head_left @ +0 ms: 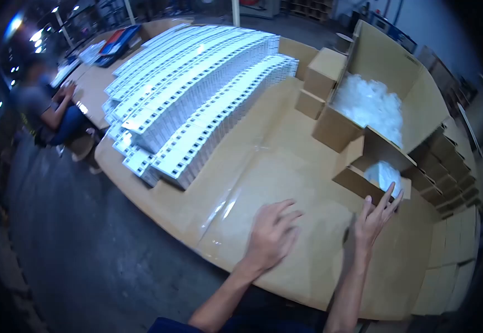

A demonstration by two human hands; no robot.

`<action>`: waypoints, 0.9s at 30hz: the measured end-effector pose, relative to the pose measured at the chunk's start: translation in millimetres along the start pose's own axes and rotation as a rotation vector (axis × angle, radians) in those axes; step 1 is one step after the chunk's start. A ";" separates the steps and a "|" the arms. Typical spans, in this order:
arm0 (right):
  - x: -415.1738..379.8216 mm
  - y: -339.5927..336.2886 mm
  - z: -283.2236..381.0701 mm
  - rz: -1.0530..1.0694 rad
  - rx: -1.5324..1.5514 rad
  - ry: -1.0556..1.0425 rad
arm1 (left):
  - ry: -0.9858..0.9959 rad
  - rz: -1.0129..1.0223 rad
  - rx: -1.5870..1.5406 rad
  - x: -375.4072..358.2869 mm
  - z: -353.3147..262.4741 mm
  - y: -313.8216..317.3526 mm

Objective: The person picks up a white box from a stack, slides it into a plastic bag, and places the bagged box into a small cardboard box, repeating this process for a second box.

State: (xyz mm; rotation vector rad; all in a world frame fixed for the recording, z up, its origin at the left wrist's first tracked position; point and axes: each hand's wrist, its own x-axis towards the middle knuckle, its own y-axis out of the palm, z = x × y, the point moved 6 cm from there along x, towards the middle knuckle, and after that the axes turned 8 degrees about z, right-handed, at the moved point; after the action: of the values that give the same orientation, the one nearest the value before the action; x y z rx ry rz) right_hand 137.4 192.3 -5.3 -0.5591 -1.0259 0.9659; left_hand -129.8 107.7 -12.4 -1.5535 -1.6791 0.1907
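My left hand [273, 233] hovers over the front part of the brown-covered table [313, 250], its fingers apart and nothing in them. To the right, my right hand [376, 218] reaches toward a small open cardboard box [355, 178], with its fingers spread at the near edge. Clear plastic bags [383, 176] lie inside that small box, close to my right fingertips. Behind it, a larger open carton [333, 131] holds a heap of clear plastic bags [369, 105]. Long rows of white boxes [197, 83] with small dark squares stand stacked at the table's left and back.
Two closed cardboard boxes [325, 72] are stacked beside the large carton. Folded cardboard [449, 166] and more cartons [452, 238] line the right edge. A person [53, 105] sits at the table's far left, near blue and red trays [117, 44].
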 end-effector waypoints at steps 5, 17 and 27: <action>-50.1 58.5 143.1 0.427 0.352 -0.456 | -0.299 -0.394 0.205 -74.5 66.0 -117.8; -89.7 158.0 335.6 0.631 0.223 -1.032 | -0.226 -0.228 0.473 -59.5 134.7 -178.8; -94.8 163.5 341.5 0.705 0.254 -0.972 | -0.181 -0.300 0.539 -80.1 141.2 -187.5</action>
State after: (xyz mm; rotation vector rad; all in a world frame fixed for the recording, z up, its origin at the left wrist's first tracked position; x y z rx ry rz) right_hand -252.1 175.9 -25.4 -0.2021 -1.5530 2.0771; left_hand -371.0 51.5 -26.8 -0.8968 -1.7867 0.5863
